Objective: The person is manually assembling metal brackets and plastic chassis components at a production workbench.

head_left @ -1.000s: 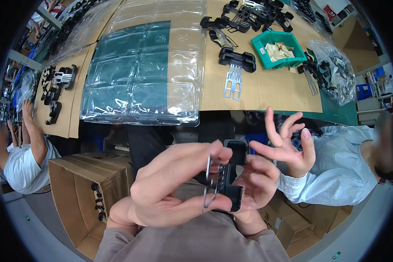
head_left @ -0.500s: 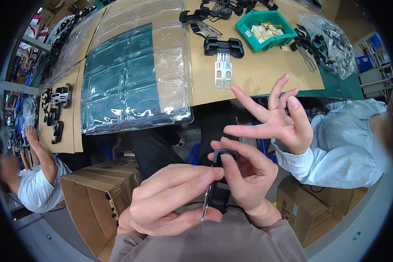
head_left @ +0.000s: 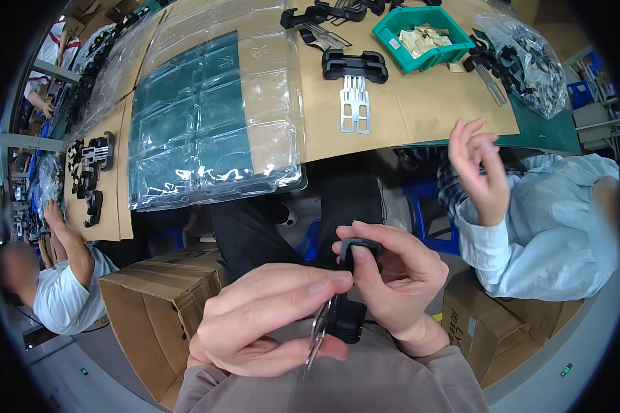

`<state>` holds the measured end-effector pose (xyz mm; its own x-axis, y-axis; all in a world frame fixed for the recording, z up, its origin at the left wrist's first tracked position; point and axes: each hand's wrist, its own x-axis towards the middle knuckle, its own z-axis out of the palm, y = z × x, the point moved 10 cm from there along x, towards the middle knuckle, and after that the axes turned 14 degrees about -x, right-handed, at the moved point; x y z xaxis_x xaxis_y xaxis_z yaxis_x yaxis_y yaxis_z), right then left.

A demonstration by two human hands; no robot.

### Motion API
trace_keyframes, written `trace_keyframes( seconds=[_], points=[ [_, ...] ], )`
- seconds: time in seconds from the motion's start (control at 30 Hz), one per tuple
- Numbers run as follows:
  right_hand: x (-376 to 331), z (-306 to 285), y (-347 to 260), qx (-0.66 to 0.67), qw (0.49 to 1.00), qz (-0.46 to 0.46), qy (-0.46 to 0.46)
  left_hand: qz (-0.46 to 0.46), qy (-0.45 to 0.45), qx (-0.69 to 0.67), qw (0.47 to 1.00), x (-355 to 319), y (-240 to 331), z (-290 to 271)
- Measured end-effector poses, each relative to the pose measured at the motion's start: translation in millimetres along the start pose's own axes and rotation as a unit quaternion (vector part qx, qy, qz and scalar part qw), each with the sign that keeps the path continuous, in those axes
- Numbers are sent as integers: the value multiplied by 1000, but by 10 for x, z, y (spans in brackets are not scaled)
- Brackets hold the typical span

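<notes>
Below the bench's near edge, over the lap, the right hand [head_left: 393, 272] grips a black plastic clip [head_left: 355, 289] (its top pinched between thumb and fingers). The left hand [head_left: 269, 320] pinches a thin metal strip [head_left: 317, 337] against that clip's side.

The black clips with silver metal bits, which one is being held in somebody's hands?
The black clip low in the middle, pinched between the left hand and right hand. The other clips lie untouched on the cardboard-covered table.
</notes>
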<state>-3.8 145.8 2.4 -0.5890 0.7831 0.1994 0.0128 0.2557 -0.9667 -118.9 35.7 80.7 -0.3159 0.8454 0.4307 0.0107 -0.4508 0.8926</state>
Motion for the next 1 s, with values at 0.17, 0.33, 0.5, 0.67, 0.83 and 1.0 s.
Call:
trace_keyframes(
  seconds=[0.17,0.33,0.5,0.67,0.83,1.0],
  points=[
    [10,-61,-18,9,999,-4,54,7,-19,-5,1000,9,31,55],
    [9,-67,-18,27,997,-19,70,-1,-36,-6,999,9,18,87],
    [3,-65,-30,25,997,-32,59,28,-48,-4,998,-50,-3,138],
    [-16,-49,-45,-12,998,-60,33,-8,-48,-7,999,-38,-17,109],
    [10,-20,-75,3,998,-64,23,-13,-51,0,999,-46,-28,121],
    [11,-21,-70,0,998,-56,25,60,-83,52,993,-75,-21,145]
  ],
)
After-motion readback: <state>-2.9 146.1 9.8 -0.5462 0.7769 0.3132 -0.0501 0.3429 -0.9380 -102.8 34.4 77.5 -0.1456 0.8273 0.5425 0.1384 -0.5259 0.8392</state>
